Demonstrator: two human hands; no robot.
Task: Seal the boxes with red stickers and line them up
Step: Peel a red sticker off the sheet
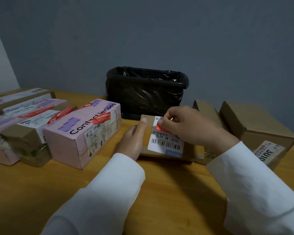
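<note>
A small brown cardboard box [190, 150] with a white barcode label [166, 141] lies on the wooden table in front of me. My left hand [133, 138] grips its left side, thumb up on the top edge. My right hand [188, 126] hovers over the box and pinches a red sticker [159, 127] against the label's upper part. To the left, a pink "Contact lenses" box [78, 131] carries a red sticker [100, 118] across its top.
Several more boxes with red stickers [32, 116] crowd the left of the table [58, 192]. Two plain brown boxes [255, 126] stand on the right. A bin lined with a black bag [144, 92] sits behind, against the grey wall.
</note>
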